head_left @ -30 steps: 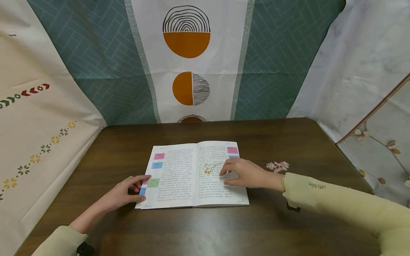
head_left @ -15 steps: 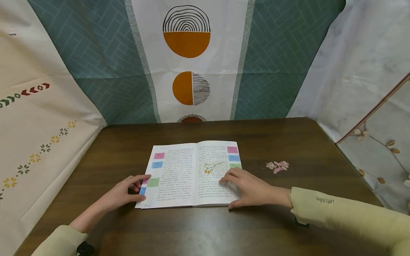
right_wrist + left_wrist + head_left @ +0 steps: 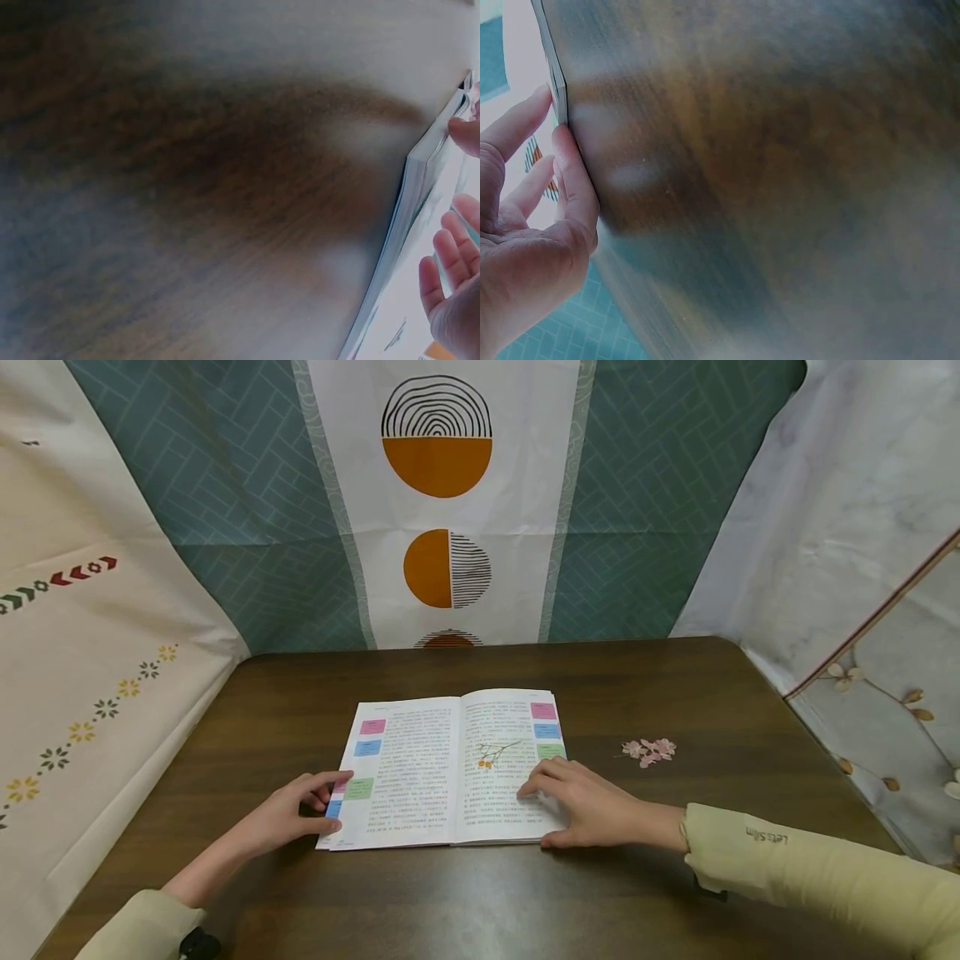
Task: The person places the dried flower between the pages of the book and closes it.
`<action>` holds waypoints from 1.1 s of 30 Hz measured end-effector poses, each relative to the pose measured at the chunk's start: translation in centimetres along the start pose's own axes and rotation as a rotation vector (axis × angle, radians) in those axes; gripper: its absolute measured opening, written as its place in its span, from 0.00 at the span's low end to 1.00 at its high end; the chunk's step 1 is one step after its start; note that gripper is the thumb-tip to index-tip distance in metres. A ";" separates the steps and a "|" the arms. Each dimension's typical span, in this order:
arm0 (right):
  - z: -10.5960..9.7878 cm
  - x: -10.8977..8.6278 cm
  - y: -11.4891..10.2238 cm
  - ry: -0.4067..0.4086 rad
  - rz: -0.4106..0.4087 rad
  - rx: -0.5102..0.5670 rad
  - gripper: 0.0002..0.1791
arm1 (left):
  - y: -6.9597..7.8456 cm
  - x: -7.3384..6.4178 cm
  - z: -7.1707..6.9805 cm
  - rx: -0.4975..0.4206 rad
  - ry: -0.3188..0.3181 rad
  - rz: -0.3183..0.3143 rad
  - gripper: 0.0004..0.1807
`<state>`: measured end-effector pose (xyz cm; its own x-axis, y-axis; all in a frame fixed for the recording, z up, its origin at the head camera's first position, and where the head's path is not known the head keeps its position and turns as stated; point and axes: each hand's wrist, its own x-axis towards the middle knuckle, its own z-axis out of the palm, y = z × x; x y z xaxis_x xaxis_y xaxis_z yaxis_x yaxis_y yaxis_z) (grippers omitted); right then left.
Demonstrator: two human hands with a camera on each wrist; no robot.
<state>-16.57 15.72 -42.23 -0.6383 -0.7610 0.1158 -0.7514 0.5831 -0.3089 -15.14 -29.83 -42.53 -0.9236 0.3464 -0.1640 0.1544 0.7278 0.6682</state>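
An open book (image 3: 420, 810) lies flat on the dark wooden table, coloured note boxes printed along its margins. On its right page lies a thin sprig with small orange-yellow blossoms (image 3: 486, 763). My left hand (image 3: 288, 810) rests at the book's left edge, index finger and thumb touching the page; in the left wrist view its fingertips meet the edge. My right hand (image 3: 588, 806) lies over the lower right page, fingers spread and gently bent, thumb at the lower corner. The sprig is apart from both hands. Part of the right page is hidden under the right hand.
A cluster of pink pressed-looking flowers (image 3: 648, 751) lies on the table (image 3: 465, 902), right of the book. Patterned cloths hang behind the table (image 3: 630, 568) and on both sides.
My right hand has moved from beside the sprig toward the book's lower right corner, mostly in the first half second. The sprig stays on the page. My left hand keeps its place.
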 end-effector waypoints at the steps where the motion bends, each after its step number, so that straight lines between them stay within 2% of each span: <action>1: 0.0 0.0 0.0 0.008 -0.005 -0.006 0.31 | 0.0 0.0 0.0 -0.001 0.000 -0.001 0.37; 8: -1.0 -0.5 0.2 0.071 -0.072 0.013 0.22 | 0.1 0.0 0.0 -0.005 0.000 -0.001 0.37; 15: -1.6 -1.0 1.9 0.120 -0.187 0.038 0.15 | -0.1 0.0 0.0 0.003 0.004 0.007 0.37; 19: -1.8 -1.1 3.1 0.116 -0.178 0.083 0.14 | -0.1 0.0 0.0 0.009 0.004 0.010 0.37; 25: -2.1 -0.7 4.7 0.153 -0.150 0.133 0.13 | -0.1 -0.1 0.0 0.010 0.005 0.017 0.37; 33: -3.1 0.4 6.5 0.199 -0.151 0.125 0.13 | 0.0 0.0 0.0 0.020 0.002 0.030 0.37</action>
<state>-22.18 20.09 -41.31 -0.5500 -0.7586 0.3492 -0.8221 0.4182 -0.3863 -15.15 -29.89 -42.51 -0.9193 0.3669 -0.1425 0.1889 0.7290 0.6580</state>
